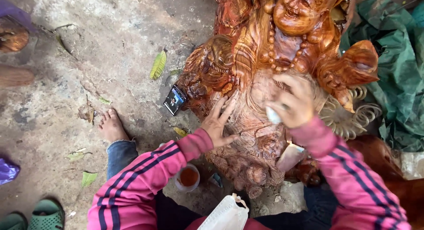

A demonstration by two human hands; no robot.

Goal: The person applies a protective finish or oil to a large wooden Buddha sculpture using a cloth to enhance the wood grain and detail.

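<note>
My right hand [293,104] grips a small pale pad [273,116] on the carved wood statue [256,79], frame center-right; left hand [218,124] flat, open, bracing it. I'd rub w/ light, even strokes, keeping the brace steady.

Rough concrete floor [110,35], w/ wood carving [265,79], phone [175,99], cup [188,177], leaves [158,64], green sandals [46,214]

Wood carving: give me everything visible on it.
The wood carving is large, reddish-brown and glossy up top, paler and matte lower down. It shows a laughing figure with a bead necklace amid dense relief. It rests on the concrete ground. The left hand lies flat on it; the right hand presses a small pale object against its middle. A phone leans at its left edge.
</note>
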